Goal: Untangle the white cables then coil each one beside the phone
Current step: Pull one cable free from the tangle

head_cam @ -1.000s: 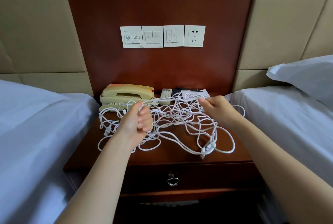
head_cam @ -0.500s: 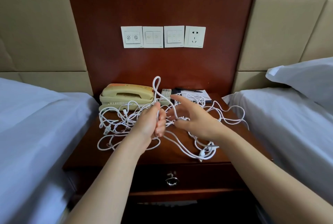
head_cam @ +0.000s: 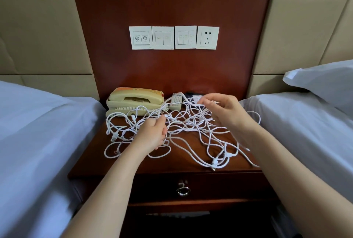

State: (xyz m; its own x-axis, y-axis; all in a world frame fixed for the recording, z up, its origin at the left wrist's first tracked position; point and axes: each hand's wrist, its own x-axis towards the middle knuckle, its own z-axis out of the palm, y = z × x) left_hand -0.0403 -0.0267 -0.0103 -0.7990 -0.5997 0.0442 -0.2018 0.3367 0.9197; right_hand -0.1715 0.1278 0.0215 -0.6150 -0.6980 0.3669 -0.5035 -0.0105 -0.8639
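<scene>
nightstand [head_cam: 89,163]: our work surface, phone [head_cam: 135,100] at its back left.
white cables [head_cam: 179,121]: one tangle in front of and right of the phone, a few loops touching its base. Nothing coiled yet.
left hand [head_cam: 152,134]: just in front of the phone, fingers curled round strands.
right hand [head_cam: 223,109]: right of the phone by the remote [head_cam: 175,102], thumb and forefinger pinching a strand (we can't tell whether it's only one).
plug ends [head_cam: 215,161]: front right of the phone.
step: we'd anchor with the left hand, trace one strand to a plug and feed it back through the loops. Keep it slack, since hard pulls likely tighten knots.
</scene>
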